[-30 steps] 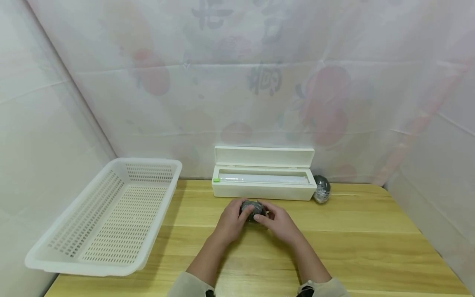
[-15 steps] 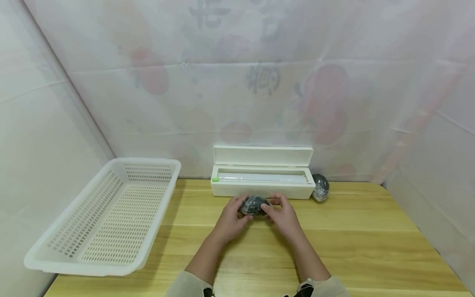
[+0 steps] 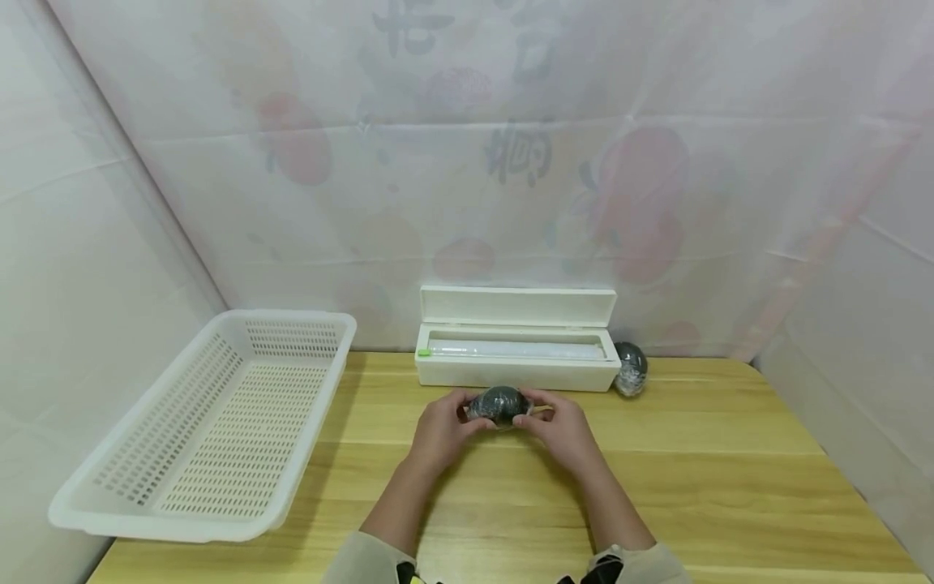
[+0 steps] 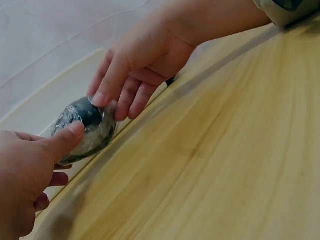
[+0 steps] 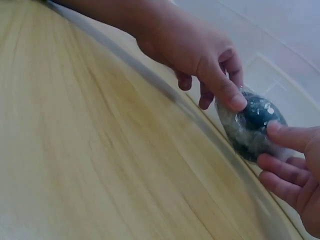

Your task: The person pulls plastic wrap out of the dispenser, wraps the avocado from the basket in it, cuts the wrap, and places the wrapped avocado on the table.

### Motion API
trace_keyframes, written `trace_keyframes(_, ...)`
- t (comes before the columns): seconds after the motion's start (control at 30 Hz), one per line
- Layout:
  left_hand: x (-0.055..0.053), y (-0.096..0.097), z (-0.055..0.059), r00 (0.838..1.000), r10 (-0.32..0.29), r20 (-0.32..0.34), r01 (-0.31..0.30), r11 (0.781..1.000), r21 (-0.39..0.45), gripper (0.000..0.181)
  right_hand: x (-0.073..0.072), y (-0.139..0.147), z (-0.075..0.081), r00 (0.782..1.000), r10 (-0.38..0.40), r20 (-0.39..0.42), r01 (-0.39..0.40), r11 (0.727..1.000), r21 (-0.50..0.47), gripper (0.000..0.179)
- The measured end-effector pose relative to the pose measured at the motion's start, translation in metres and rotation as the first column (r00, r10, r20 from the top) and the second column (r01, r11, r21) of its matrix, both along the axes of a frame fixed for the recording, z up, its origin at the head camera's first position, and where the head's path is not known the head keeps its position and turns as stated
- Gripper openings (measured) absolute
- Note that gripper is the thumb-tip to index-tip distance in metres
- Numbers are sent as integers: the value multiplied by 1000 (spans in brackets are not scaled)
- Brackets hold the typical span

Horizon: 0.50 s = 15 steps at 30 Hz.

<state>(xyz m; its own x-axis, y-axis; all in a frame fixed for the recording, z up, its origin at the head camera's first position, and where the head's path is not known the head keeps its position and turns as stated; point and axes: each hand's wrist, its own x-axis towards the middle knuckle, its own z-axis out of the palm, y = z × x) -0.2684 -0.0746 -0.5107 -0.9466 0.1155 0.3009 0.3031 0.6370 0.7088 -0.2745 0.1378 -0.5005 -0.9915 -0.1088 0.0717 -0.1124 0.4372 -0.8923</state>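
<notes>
A dark green, rounded thing in cling film (image 3: 500, 404) is held between my two hands in front of the white box; its exact kind cannot be told. My left hand (image 3: 439, 430) grips its left end, the thumb (image 4: 67, 139) lying on the film. At the other end, my right hand (image 3: 560, 431) pinches it between thumb and fingers. The film looks shiny and crinkled in the right wrist view, with a smooth dark patch showing through. Parts of the fingers are hidden behind the wrapped thing.
Behind the hands stands a white box (image 3: 518, 377) with its lid raised and a film roll (image 3: 514, 349) inside. Another film-wrapped dark thing (image 3: 631, 370) rests at the box's right end. A white slotted basket (image 3: 310, 442) sits on the wooden table (image 3: 715, 470) at left.
The wrapped thing has been turned between the hands, so a smooth dark side now faces up. My right fingers have shifted their hold on its right end.
</notes>
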Motion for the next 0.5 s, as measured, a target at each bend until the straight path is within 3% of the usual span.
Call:
trace_keyframes(0.13,0,0,0,1000,-24,3,24,999,-40,48,0,1,-2,998,-21,-58,23,999,28,50)
trace_keyframes(0.27,0,2,-2,998,-41,37,44,996,-79,49,0,-2,-3,994,-21,-109,34,992,121,47)
trace_keyframes(0.4,1,7,-3,999,-33,44,35,998,-51,50,1,-6,-4,991,-30,-129,51,985,165,48)
trace_keyframes(0.5,1,10,-4,999,-7,49,7,1000,-5,57,0,-7,-5,993,-42,-114,56,991,123,53)
